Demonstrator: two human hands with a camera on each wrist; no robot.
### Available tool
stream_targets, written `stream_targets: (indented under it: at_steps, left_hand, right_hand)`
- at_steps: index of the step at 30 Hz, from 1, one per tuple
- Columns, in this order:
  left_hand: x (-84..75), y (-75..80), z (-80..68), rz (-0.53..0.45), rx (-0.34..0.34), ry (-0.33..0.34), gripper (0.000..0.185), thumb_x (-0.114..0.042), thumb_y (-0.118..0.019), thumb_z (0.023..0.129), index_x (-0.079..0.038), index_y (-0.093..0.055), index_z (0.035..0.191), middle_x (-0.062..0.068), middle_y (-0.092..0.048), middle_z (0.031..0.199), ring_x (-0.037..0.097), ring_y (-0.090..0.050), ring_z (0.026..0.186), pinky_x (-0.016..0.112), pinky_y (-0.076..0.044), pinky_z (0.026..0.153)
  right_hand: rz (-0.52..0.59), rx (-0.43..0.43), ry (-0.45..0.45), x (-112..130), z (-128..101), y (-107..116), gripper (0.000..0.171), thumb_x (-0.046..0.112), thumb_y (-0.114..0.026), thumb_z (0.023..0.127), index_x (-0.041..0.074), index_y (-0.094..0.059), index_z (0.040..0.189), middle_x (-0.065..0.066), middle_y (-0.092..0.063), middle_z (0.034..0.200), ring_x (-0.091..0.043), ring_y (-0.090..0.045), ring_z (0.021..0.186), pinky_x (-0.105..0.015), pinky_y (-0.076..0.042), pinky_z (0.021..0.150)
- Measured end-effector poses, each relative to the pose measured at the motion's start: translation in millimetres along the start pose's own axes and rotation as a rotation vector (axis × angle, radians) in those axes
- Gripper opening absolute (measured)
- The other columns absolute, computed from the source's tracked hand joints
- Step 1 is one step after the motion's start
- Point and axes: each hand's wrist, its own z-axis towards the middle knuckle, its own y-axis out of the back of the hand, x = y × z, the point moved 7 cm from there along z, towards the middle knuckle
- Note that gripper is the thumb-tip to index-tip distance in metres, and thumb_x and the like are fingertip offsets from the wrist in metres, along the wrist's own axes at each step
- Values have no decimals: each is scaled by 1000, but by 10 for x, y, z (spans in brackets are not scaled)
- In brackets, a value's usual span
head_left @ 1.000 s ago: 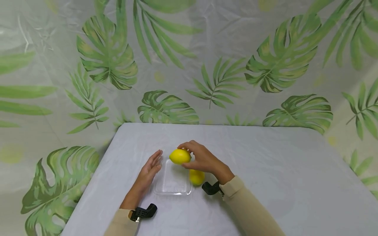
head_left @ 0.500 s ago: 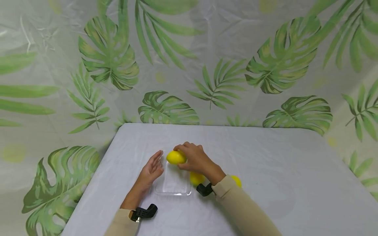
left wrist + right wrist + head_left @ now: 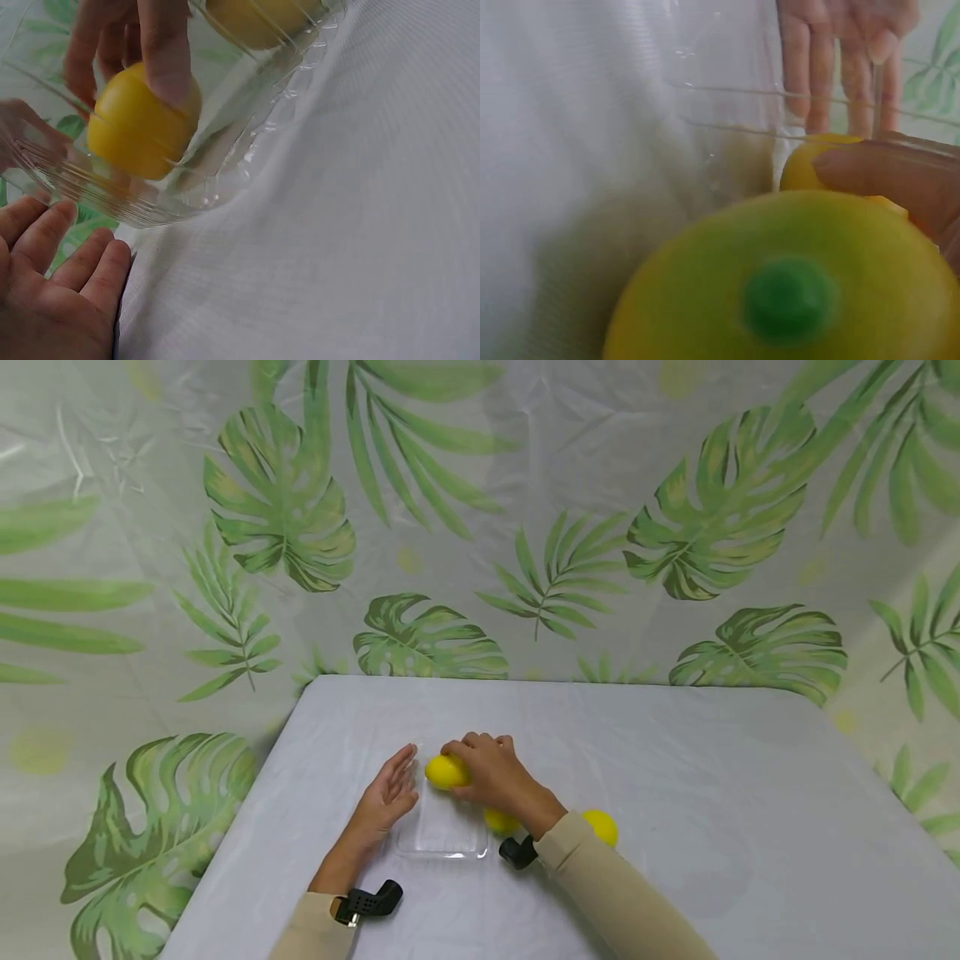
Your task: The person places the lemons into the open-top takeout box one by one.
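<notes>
My right hand [image 3: 487, 770] grips a yellow lemon [image 3: 446, 772] with thumb and curled fingers, low inside the far end of a clear plastic tray [image 3: 442, 847]. The left wrist view has the same lemon [image 3: 139, 124] behind the tray wall [image 3: 225, 169], the right hand's fingers [image 3: 165, 52] on it. My left hand [image 3: 390, 793] lies flat and open beside the tray's left edge, fingers straight. A second lemon [image 3: 498, 821] sits at the tray's right side under my right wrist and fills the right wrist view [image 3: 795, 285]. A third lemon [image 3: 602, 826] lies on the table right of my right forearm.
The table [image 3: 675, 777] has a white cloth, its back edge against a leaf-printed curtain [image 3: 480, 527] that also hangs along both sides. Black camera mounts sit on both wrists.
My right hand has lowered the lemon leftward and down into the tray's far end. The left hand has stayed beside the tray. The third lemon has come into sight right of my forearm.
</notes>
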Motion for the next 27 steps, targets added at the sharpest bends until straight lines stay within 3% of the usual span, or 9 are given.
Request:
stream_targets:
  at_steps: [5,27]
  left_hand:
    - [-9,-5,-6,-13,12,-11,69,6,-53,94,-7,-21,153,13,-18,159,33,-16,146,28,-20,113]
    - [20,2,0,-27,-21,7,68,5,-56,93,-10,-24,152,9,-23,158,29,-20,145,18,-27,109]
  right_hand:
    - [12,-3,-3,11,-17,-14,49,37,-78,80,23,-61,123,0,-61,111,-19,-56,98,-49,-39,91]
    - [-19,-13,-14,10,-97,84,58,41,-78,80,24,-54,130,-2,-56,114,-21,-56,102,-51,-41,95]
